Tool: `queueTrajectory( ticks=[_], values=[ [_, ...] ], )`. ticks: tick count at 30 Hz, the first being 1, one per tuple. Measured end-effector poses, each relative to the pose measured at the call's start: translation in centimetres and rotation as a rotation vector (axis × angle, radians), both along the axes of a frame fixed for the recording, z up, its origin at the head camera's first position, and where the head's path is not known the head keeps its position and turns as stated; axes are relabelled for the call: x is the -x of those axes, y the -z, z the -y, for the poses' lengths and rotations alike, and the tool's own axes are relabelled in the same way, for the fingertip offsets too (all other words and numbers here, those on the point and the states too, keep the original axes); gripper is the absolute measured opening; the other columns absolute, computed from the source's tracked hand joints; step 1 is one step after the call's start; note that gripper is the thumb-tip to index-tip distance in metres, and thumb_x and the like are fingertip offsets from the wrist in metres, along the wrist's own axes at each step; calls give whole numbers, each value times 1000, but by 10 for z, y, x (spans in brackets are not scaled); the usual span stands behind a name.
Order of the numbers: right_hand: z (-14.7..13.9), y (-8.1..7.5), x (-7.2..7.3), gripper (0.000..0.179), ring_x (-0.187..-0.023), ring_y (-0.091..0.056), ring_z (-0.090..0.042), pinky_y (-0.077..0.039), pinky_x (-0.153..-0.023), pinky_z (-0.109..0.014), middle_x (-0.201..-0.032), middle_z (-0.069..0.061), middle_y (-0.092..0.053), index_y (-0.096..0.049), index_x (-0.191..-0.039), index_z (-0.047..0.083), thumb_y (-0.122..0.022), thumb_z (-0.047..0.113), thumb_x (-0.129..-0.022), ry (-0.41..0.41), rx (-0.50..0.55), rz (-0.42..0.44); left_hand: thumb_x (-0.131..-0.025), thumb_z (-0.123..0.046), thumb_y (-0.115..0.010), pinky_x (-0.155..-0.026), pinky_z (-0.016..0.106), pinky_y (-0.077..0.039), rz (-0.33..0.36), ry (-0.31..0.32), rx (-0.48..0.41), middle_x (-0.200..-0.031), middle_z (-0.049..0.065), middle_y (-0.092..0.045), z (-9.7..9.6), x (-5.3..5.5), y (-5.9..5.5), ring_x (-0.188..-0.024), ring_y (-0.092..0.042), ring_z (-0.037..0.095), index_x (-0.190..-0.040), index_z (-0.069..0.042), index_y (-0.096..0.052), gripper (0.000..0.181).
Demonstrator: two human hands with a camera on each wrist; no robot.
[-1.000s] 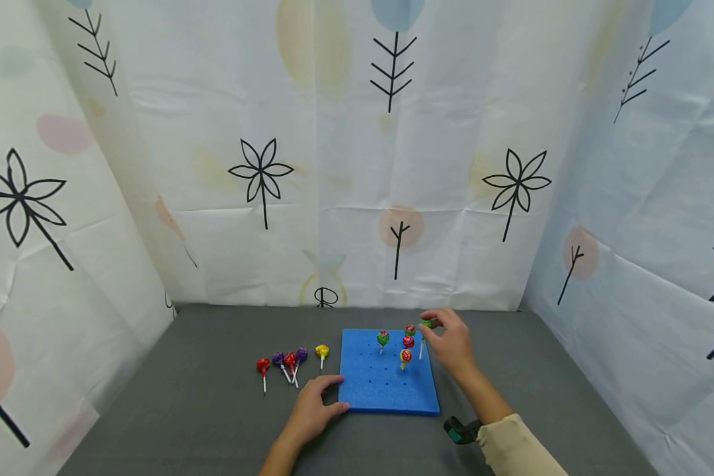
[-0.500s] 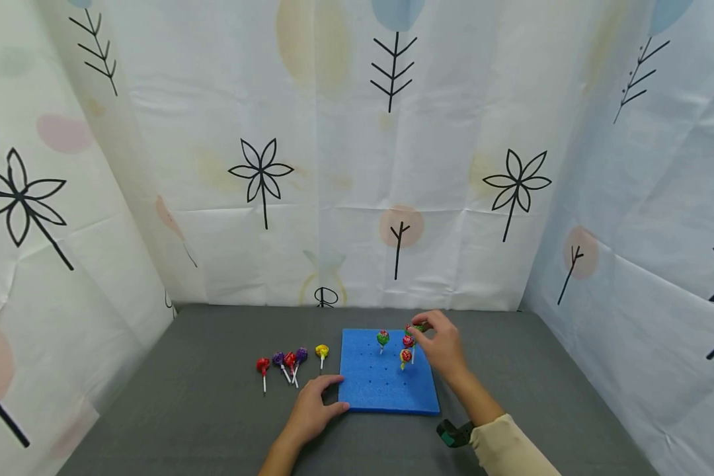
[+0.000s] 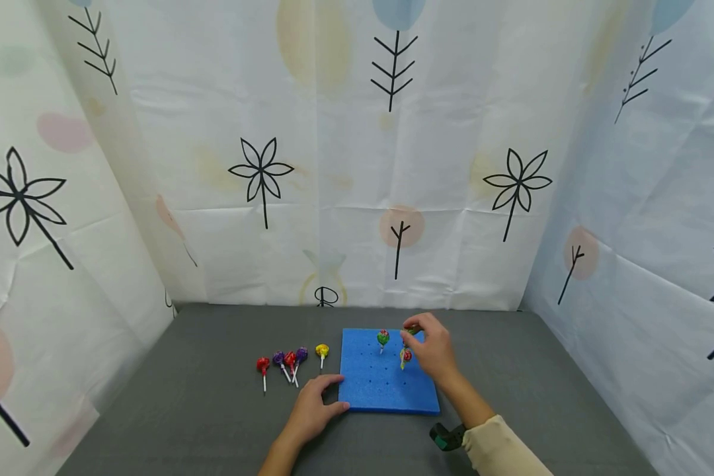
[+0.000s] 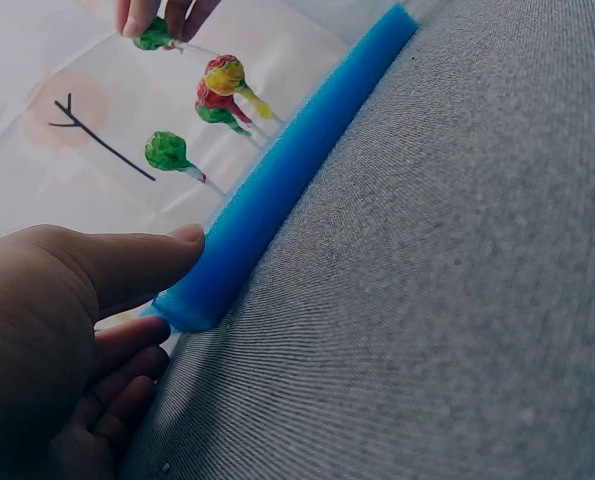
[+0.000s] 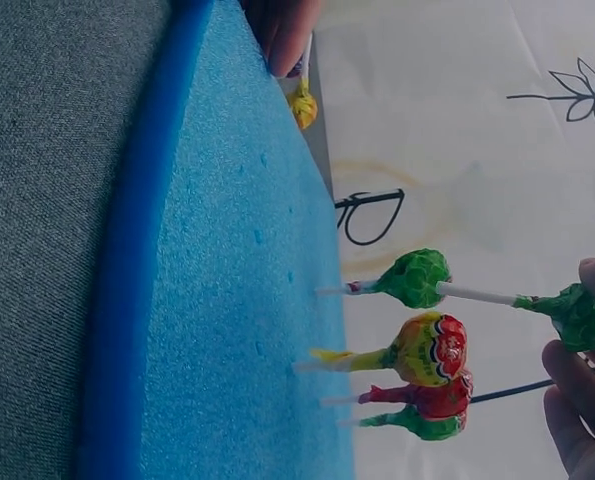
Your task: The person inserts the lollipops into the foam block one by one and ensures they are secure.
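Observation:
My right hand [image 3: 431, 347] pinches a green lollipop [image 5: 581, 318] by its wrapped head, its white stick pointing toward the blue foam board [image 3: 381, 396]. In the right wrist view the stick's tip is above the board and overlaps the head of a standing green lollipop [image 5: 417, 280]. Also upright in the board are a yellow-and-red lollipop [image 5: 429, 350], a red one [image 5: 447, 396] and another green one [image 5: 432, 424]; in the head view my right hand covers the last two. My left hand [image 3: 314, 408] holds the board's near left corner, thumb [image 4: 152, 262] along its edge.
Left of the board, on the grey table [image 3: 214, 423], lie a yellow lollipop [image 3: 322, 350], two purple ones [image 3: 278, 358] and two red ones [image 3: 263, 365]. Rows of small holes dot the board. A patterned cloth [image 3: 357, 165] hangs behind and at both sides.
My right hand has moved left and slightly nearer over the board with the green lollipop, now covering the lollipops at the back in the head view. The left hand stays put.

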State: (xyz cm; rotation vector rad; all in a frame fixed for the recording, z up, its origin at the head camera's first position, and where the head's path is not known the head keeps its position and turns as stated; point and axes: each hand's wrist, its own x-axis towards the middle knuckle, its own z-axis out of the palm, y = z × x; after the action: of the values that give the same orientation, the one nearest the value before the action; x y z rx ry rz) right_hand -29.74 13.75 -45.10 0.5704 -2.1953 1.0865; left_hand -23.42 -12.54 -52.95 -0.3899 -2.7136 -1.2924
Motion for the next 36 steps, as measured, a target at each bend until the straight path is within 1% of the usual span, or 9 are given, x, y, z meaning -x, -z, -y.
queueTrajectory(
  ticks=[5, 11, 14, 16, 19, 23, 28, 30, 36],
  values=[
    [4, 3, 1, 16, -85, -59, -18, -51, -72, -36, -93, -1, -61, -68, -93, 8, -77, 3, -82, -7, -16, -15, -80, -31, -79, -97, 58, -39, 18, -7, -1, -125, 11, -62, 0, 1, 1, -118, -52, 36, -123, -10, -65, 50],
    [8, 5, 1, 16, -81, -59, -16, -50, -66, -31, -90, -1, -61, -67, -90, 6, -79, 1, -80, -31, -29, -23, -80, -31, -79, -97, 58, -38, 28, -10, 1, -125, 11, -61, 0, 1, 1, -118, -52, 36, -123, -11, -65, 50],
    [10, 7, 1, 17, -79, -59, -15, -51, -64, -32, -89, -1, -60, -67, -88, 7, -79, 0, -79, -35, -28, -23, -80, -31, -79, -97, 58, -39, 28, -13, 2, -125, 11, -61, 0, 1, 1, -118, -52, 36, -123, -11, -65, 50],
    [11, 9, 2, 19, -78, -59, -15, -51, -63, -35, -88, -1, -60, -66, -87, 8, -80, -1, -77, -41, -25, -34, -80, -32, -79, -97, 58, -39, 25, -14, 1, -124, 10, -62, 0, 1, 1, -118, -52, 35, -123, -11, -65, 49],
    [12, 11, 3, 22, -75, -58, -16, -51, -61, -35, -87, -2, -60, -65, -85, 9, -81, -2, -75, -51, -30, -50, -80, -31, -79, -97, 58, -39, 17, -14, -3, -124, 10, -62, 0, 1, 1, -117, -52, 35, -122, -11, -65, 49],
    [14, 15, 4, 22, -73, -59, -22, -52, -60, -34, -87, -2, -59, -64, -85, 8, -81, -2, -75, -66, -47, -42, -80, -31, -79, -97, 58, -39, 16, -11, -4, -124, 10, -62, 0, 1, 2, -117, -52, 35, -123, -11, -65, 49],
    [16, 18, 3, 22, -74, -60, -28, -54, -61, -42, -88, -3, -58, -63, -85, 9, -79, -3, -77, -95, -60, -17, -80, -32, -79, -97, 58, -39, 21, -7, 3, -124, 11, -62, 0, 2, 2, -117, -52, 35, -123, -11, -65, 50],
    [17, 20, 2, 22, -74, -60, -27, -53, -61, -41, -88, -3, -58, -63, -85, 9, -79, -4, -77, -95, -77, -24, -80, -32, -79, -97, 58, -39, 22, -8, 4, -124, 11, -62, 0, 1, 2, -117, -52, 35, -123, -11, -65, 50],
    [17, 24, 2, 24, -72, -55, -12, -50, -60, -27, -89, 0, -56, -60, -84, 13, -81, 2, -77, -70, -189, -84, -80, -31, -80, -96, 58, -40, -2, -14, 2, -124, 12, -62, 0, 1, 1, -117, -53, 36, -123, -10, -65, 50]
  ],
)
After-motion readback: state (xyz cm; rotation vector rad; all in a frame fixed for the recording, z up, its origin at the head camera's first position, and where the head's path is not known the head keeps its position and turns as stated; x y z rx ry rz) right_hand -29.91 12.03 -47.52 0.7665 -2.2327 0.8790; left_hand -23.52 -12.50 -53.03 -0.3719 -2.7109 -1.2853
